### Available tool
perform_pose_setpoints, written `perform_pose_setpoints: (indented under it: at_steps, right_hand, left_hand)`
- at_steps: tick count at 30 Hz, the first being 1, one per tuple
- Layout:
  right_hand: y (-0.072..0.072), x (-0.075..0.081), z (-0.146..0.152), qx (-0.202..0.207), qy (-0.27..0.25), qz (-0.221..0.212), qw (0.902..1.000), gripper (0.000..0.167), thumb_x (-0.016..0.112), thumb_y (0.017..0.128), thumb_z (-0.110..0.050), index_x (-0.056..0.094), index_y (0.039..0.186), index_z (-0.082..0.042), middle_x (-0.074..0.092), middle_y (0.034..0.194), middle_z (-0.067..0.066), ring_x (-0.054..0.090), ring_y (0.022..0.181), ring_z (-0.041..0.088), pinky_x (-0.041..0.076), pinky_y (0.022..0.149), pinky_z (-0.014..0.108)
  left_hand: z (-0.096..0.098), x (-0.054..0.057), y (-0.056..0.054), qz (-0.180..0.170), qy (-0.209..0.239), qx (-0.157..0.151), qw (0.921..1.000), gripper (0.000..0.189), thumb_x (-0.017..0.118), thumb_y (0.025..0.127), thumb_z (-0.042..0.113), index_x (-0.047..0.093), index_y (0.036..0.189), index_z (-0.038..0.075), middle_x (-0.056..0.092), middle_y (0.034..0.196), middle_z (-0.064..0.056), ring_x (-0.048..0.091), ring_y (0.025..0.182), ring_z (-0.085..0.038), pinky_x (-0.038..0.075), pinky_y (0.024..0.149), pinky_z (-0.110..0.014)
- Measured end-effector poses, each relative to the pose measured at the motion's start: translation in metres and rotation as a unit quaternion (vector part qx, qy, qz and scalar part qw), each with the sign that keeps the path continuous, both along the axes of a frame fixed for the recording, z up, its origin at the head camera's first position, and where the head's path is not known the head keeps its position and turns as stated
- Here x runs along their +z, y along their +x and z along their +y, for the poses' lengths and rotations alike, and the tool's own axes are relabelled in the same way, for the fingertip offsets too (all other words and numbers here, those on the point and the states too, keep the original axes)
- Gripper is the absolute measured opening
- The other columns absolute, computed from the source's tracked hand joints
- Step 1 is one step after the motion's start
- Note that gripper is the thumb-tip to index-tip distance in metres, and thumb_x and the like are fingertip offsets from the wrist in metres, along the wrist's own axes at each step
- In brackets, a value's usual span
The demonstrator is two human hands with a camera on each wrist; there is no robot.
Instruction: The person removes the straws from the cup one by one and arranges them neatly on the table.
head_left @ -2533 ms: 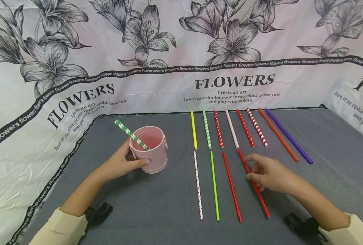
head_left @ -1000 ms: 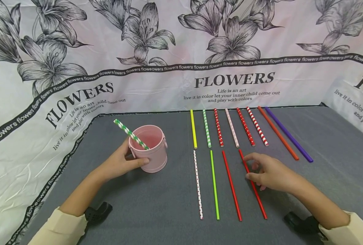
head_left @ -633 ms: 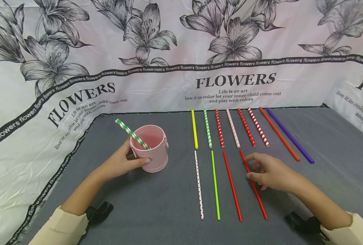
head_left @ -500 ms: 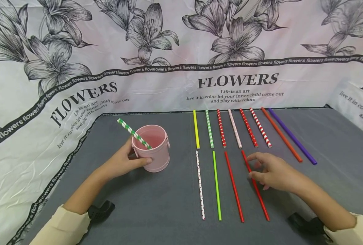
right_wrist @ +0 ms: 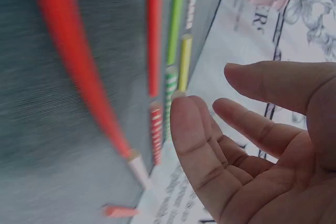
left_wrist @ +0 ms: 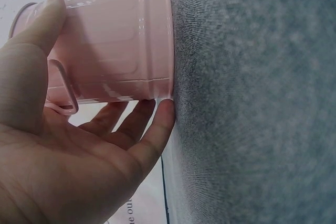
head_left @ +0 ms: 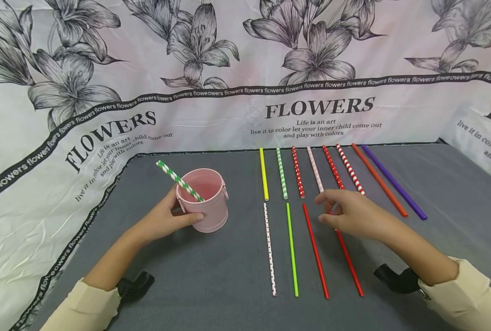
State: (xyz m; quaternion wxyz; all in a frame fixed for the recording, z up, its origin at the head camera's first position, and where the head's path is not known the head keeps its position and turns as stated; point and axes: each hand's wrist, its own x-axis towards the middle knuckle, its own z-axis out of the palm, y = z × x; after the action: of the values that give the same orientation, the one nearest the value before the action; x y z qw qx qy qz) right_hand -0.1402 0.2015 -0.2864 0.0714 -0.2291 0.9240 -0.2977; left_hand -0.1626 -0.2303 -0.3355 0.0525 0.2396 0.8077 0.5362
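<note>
My left hand (head_left: 162, 221) grips a small pink bucket (head_left: 211, 209) from its left side. In the left wrist view, the thumb (left_wrist: 50, 22) lies along the bucket's wall and the fingers curve round the other side, near its base. A green-and-white striped straw (head_left: 174, 176) leans in the bucket over its rim. Above the rightmost red straw (head_left: 350, 264) of the near row hovers my right hand (head_left: 357, 215), its fingers loosely bent. The right wrist view shows a gap between thumb and fingers, with nothing held. In the head view this hand covers that straw's upper end.
Left of that straw lie another red straw (head_left: 314, 253), a lime green straw (head_left: 292, 250) and a dotted white straw (head_left: 269, 250). Several more form a back row, from a yellow straw (head_left: 263, 174) to a purple straw (head_left: 394, 182). A flower-printed cloth (head_left: 212, 119) stands behind the grey tabletop (head_left: 212, 280).
My right hand has left the rightmost red straw, rising and moving a little left and away from me. Earlier that straw shifted slightly under its fingers. The left hand and bucket stay put.
</note>
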Motion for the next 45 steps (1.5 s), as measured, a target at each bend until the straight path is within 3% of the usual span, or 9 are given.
perform_pose_setpoints:
  at_steps: [8,21,27,37,45]
  right_hand:
    - [-0.016,0.024,-0.045,0.043,-0.024,0.026,0.9985,0.022,0.069,0.092,-0.007,0.069,0.114,-0.005,0.066,0.094,0.000,0.062,0.082,0.016,0.053,0.070,0.035]
    - [-0.038,0.045,-0.136,0.094,-0.115,0.043,0.9879,0.017,0.068,0.090,-0.001,0.073,0.105,-0.007,0.071,0.093,0.000,0.065,0.085,0.014,0.055,0.076,0.032]
    - [-0.042,0.054,-0.169,0.116,-0.121,0.060,0.9840,0.016,0.067,0.091,-0.001,0.074,0.105,-0.003,0.073,0.096,0.005,0.066,0.086,0.013,0.055,0.078,0.028]
    - [-0.049,0.056,-0.206,0.121,-0.110,0.054,0.9850,0.014,0.069,0.092,-0.002,0.075,0.104,-0.004,0.073,0.096,0.003,0.066,0.088,0.011,0.054,0.077,0.024]
    - [-0.058,0.044,-0.228,0.115,-0.067,0.029,0.9907,0.016,0.067,0.093,-0.006,0.075,0.106,-0.007,0.072,0.095,-0.002,0.062,0.087,0.012,0.052,0.070,0.021]
  left_hand:
    - [-0.001,-0.002,0.000,-0.003,0.002,-0.002,1.0000,0.084,0.080,0.087,0.010,0.029,0.153,0.023,0.050,0.139,-0.006,0.054,0.120,-0.028,0.053,0.092,-0.038]
    - [0.000,-0.001,0.000,-0.006,-0.003,0.005,1.0000,0.084,0.080,0.087,0.012,0.029,0.153,0.023,0.050,0.139,-0.007,0.055,0.120,-0.028,0.053,0.092,-0.039]
    - [-0.001,-0.001,-0.001,-0.008,-0.002,0.004,1.0000,0.085,0.079,0.087,0.012,0.028,0.153,0.023,0.050,0.140,-0.006,0.054,0.121,-0.028,0.053,0.093,-0.042]
    - [-0.003,0.000,-0.003,-0.010,-0.004,-0.016,0.9998,0.090,0.077,0.089,0.013,0.020,0.157,0.028,0.047,0.143,-0.009,0.052,0.124,-0.028,0.052,0.095,-0.039]
    - [-0.002,0.001,-0.001,-0.016,-0.004,-0.016,0.9997,0.090,0.076,0.090,0.012,0.019,0.158,0.027,0.048,0.143,-0.008,0.052,0.125,-0.029,0.052,0.093,-0.035]
